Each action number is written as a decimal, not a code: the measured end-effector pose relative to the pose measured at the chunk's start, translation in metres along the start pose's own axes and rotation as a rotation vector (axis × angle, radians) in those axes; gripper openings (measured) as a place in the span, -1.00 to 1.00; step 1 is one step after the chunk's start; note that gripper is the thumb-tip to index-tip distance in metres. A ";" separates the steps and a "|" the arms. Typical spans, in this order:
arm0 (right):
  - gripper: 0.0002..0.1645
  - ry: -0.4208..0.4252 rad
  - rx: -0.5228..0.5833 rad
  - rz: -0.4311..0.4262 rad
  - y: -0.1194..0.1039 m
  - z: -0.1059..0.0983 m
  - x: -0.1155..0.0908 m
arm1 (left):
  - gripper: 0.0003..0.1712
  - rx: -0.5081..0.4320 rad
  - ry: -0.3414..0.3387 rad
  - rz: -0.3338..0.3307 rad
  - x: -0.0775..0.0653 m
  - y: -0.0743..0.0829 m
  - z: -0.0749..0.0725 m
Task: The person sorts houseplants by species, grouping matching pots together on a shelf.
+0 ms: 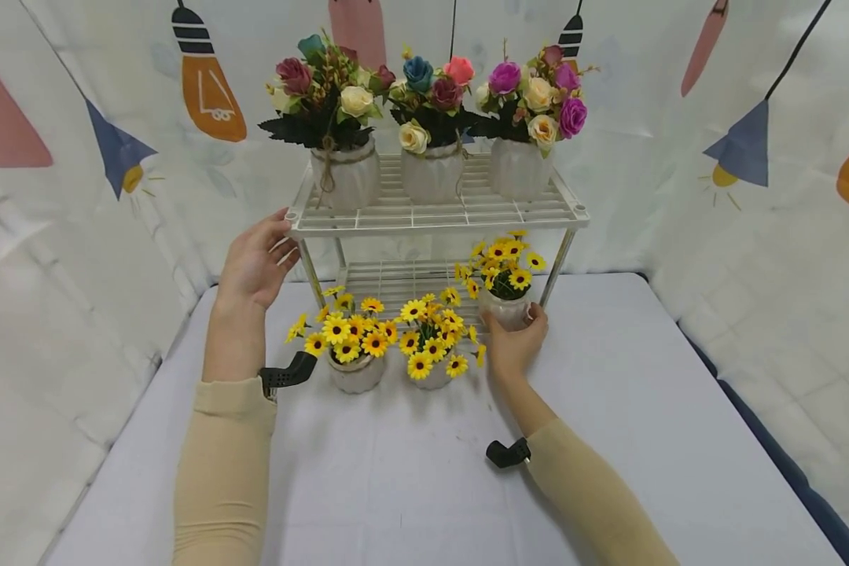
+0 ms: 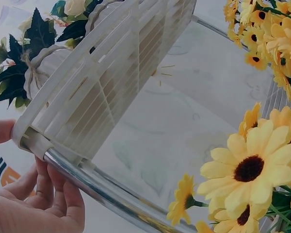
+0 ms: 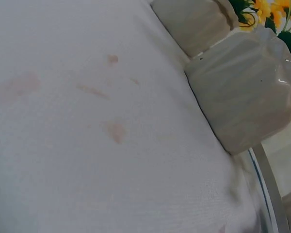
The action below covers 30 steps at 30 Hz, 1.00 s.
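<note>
A pale fabric backdrop [image 1: 651, 196], printed with pink, blue and orange hanging lamps, closes off the far side and both flanks. In front of it spreads a table [image 1: 410, 479] under a white cloth. At its far middle stands a white two-tier rack [image 1: 439, 231] with slatted shelves and shiny metal posts. Two beige sleeves [image 1: 222, 472] reach in from the near edge.

Along the upper shelf, left to right, stand three pale pots of mixed roses: a left rose pot [image 1: 357, 177], a middle rose pot [image 1: 431, 179] and a right rose pot [image 1: 520, 173]. Three pots of yellow daisy-like flowers are lower down. The left yellow-flower pot [image 1: 356, 377] and the middle yellow-flower pot [image 1: 433, 377] are on the cloth, just in front of the rack. The right yellow-flower pot [image 1: 505, 310] is at the right end of the lower shelf; with the hand in front, it is hard to tell whether its base rests there.

The right hand [image 1: 515, 343] grasps that pot from the near side, fingers and thumb around it. The left hand [image 1: 256, 259] grips the upper shelf's near left corner, thumb at the corner, fingers curled beneath by the post. A small black device [image 1: 288, 372] sits at the left wrist, another at the right.
</note>
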State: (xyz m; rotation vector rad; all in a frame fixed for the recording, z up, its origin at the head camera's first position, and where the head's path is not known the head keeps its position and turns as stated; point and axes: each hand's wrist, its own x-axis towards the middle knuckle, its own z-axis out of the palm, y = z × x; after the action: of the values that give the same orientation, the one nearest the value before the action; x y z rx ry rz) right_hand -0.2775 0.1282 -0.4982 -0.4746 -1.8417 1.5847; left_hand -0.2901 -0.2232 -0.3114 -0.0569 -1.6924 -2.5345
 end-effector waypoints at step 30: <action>-0.67 -0.473 0.117 0.316 -0.020 -0.044 -0.098 | -0.43 -0.006 0.015 0.001 0.000 0.001 0.002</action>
State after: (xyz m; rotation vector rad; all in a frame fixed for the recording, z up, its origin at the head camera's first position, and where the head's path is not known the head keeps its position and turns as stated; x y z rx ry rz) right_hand -0.1738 0.0926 -0.4998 -0.3717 -2.0712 2.1525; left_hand -0.2903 -0.2213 -0.3098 -0.0387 -1.6782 -2.5328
